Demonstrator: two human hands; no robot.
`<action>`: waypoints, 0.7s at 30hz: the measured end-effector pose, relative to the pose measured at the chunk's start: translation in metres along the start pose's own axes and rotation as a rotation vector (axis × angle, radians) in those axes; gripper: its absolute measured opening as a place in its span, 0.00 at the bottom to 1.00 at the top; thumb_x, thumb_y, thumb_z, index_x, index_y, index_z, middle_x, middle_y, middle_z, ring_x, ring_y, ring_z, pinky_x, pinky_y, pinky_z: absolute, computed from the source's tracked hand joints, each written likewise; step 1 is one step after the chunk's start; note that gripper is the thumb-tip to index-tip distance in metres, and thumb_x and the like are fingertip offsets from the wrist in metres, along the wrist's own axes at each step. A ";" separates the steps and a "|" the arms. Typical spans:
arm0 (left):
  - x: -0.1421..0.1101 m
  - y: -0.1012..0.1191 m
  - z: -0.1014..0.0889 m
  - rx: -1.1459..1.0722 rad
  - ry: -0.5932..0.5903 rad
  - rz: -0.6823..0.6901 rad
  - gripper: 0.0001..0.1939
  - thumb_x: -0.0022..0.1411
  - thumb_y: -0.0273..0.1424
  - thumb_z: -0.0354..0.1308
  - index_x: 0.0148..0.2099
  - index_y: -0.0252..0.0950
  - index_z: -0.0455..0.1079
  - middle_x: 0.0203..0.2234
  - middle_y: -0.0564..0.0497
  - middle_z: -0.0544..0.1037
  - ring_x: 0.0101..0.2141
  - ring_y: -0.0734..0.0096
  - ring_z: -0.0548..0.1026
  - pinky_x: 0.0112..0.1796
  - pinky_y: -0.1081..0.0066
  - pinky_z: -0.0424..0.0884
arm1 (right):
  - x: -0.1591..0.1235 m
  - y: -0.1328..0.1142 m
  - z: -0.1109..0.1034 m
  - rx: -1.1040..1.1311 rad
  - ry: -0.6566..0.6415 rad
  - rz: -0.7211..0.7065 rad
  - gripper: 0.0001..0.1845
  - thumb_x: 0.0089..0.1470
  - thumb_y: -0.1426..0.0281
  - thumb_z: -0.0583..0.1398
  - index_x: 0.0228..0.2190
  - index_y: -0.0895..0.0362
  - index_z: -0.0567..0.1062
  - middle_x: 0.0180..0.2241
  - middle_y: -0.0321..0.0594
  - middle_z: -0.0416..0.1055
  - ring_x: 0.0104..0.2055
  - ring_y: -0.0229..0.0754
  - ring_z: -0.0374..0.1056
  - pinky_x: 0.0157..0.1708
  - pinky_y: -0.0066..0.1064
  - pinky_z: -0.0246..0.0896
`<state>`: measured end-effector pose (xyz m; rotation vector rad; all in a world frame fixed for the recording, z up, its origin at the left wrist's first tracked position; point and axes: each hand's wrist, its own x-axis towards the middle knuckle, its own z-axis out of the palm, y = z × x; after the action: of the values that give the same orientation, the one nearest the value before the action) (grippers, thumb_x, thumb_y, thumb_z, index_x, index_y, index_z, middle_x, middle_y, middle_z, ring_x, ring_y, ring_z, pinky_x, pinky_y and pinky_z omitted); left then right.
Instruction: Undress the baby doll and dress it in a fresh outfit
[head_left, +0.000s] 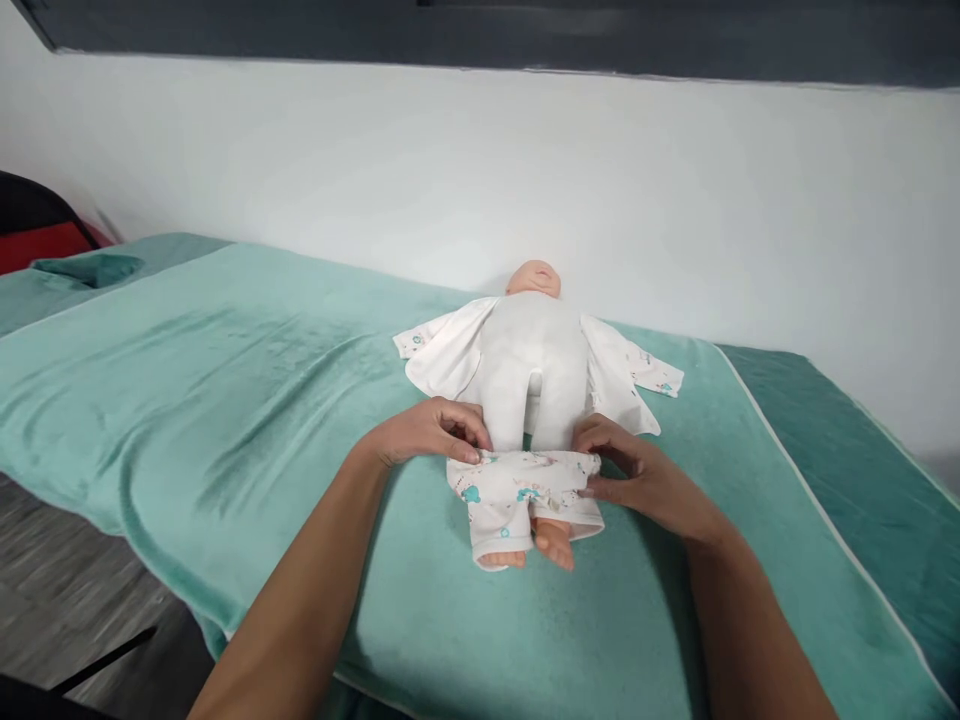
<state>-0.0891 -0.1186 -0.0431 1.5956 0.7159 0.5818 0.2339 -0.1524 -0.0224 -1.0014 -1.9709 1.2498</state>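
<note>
A baby doll (534,345) with a white cloth body lies on its back, head toward the wall. Printed white baby pants (499,495) sit around its lower legs, and its feet (555,543) stick out at the cuffs. My left hand (442,432) pinches the waistband at its left end. At the right end, my right hand (630,465) has its fingers closed on the same waistband. An opened white baby shirt (450,350) is spread out to both sides of the doll, with its printed sleeves reaching outward.
A green plush blanket (225,400) covers the bed, wrinkled on the left. Behind it rises a white wall (337,170) with a dark panel above. A red and black object (45,240) stands at the far left. Grey floor (67,570) shows at lower left.
</note>
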 end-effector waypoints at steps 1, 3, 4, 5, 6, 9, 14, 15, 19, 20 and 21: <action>0.000 -0.001 -0.001 -0.003 -0.030 0.009 0.10 0.53 0.36 0.71 0.37 0.37 0.81 0.34 0.51 0.75 0.35 0.72 0.70 0.36 0.72 0.65 | 0.000 0.000 0.001 0.005 -0.003 -0.006 0.13 0.50 0.61 0.70 0.36 0.52 0.76 0.41 0.39 0.68 0.44 0.45 0.65 0.43 0.35 0.61; -0.001 -0.002 -0.003 -0.013 -0.068 0.032 0.09 0.53 0.35 0.71 0.35 0.36 0.79 0.34 0.52 0.72 0.35 0.72 0.69 0.37 0.72 0.65 | 0.001 0.001 0.003 0.039 0.023 -0.025 0.11 0.51 0.63 0.70 0.34 0.52 0.75 0.39 0.39 0.67 0.42 0.44 0.64 0.41 0.34 0.60; -0.001 -0.003 -0.003 -0.023 -0.080 0.044 0.09 0.53 0.34 0.71 0.33 0.35 0.78 0.33 0.52 0.71 0.35 0.73 0.68 0.37 0.72 0.64 | 0.001 0.001 0.005 0.063 0.040 -0.040 0.10 0.52 0.63 0.70 0.33 0.52 0.74 0.38 0.38 0.67 0.41 0.43 0.64 0.41 0.34 0.60; -0.001 -0.004 -0.002 -0.039 -0.081 0.058 0.09 0.53 0.34 0.71 0.32 0.35 0.76 0.33 0.52 0.70 0.34 0.73 0.67 0.36 0.72 0.64 | 0.002 0.002 0.006 0.089 0.061 -0.058 0.10 0.52 0.64 0.69 0.33 0.51 0.74 0.37 0.38 0.67 0.40 0.43 0.63 0.40 0.34 0.59; -0.002 -0.005 -0.001 -0.065 -0.067 0.075 0.09 0.54 0.34 0.71 0.32 0.34 0.75 0.33 0.52 0.70 0.34 0.73 0.67 0.36 0.72 0.63 | 0.002 0.003 0.008 0.111 0.084 -0.076 0.10 0.53 0.65 0.69 0.32 0.51 0.73 0.37 0.37 0.67 0.39 0.42 0.63 0.39 0.34 0.59; -0.002 -0.007 0.004 -0.199 0.055 0.136 0.11 0.56 0.34 0.69 0.33 0.34 0.71 0.32 0.52 0.70 0.33 0.73 0.68 0.35 0.72 0.62 | 0.004 0.005 0.011 0.132 0.167 -0.119 0.10 0.53 0.67 0.69 0.30 0.52 0.71 0.36 0.37 0.65 0.39 0.41 0.61 0.39 0.33 0.58; 0.003 -0.010 0.012 -0.388 0.336 0.222 0.14 0.58 0.37 0.68 0.33 0.35 0.67 0.25 0.55 0.67 0.27 0.77 0.64 0.29 0.75 0.58 | 0.012 0.007 0.017 0.085 0.388 -0.145 0.10 0.55 0.67 0.66 0.27 0.53 0.70 0.33 0.36 0.63 0.36 0.39 0.60 0.35 0.31 0.56; 0.005 -0.010 0.012 -0.412 0.387 0.232 0.14 0.58 0.37 0.67 0.33 0.35 0.67 0.24 0.56 0.66 0.26 0.78 0.62 0.29 0.75 0.57 | 0.014 0.008 0.019 0.094 0.456 -0.127 0.10 0.54 0.67 0.66 0.28 0.53 0.69 0.32 0.35 0.63 0.34 0.39 0.59 0.34 0.31 0.56; 0.016 -0.010 0.015 -0.468 0.563 0.230 0.15 0.57 0.38 0.68 0.33 0.35 0.67 0.24 0.56 0.65 0.25 0.79 0.62 0.27 0.76 0.57 | 0.024 0.012 0.024 0.156 0.697 -0.016 0.12 0.50 0.65 0.67 0.29 0.53 0.68 0.33 0.34 0.67 0.30 0.37 0.60 0.29 0.29 0.54; 0.019 -0.010 0.015 -0.479 0.602 0.222 0.15 0.56 0.38 0.69 0.32 0.35 0.67 0.24 0.57 0.65 0.25 0.79 0.62 0.27 0.76 0.57 | 0.026 0.013 0.025 0.157 0.734 0.003 0.13 0.49 0.65 0.68 0.30 0.53 0.68 0.34 0.34 0.68 0.30 0.37 0.61 0.29 0.29 0.55; 0.022 -0.010 0.016 -0.490 0.641 0.212 0.16 0.55 0.38 0.69 0.32 0.35 0.67 0.24 0.57 0.65 0.25 0.79 0.62 0.26 0.77 0.57 | 0.028 0.015 0.026 0.150 0.759 0.019 0.13 0.49 0.64 0.67 0.30 0.53 0.68 0.35 0.35 0.69 0.30 0.37 0.62 0.29 0.30 0.55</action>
<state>-0.0639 -0.1131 -0.0557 1.0228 0.7900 1.3483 0.2023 -0.1368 -0.0442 -1.1916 -1.2640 0.8274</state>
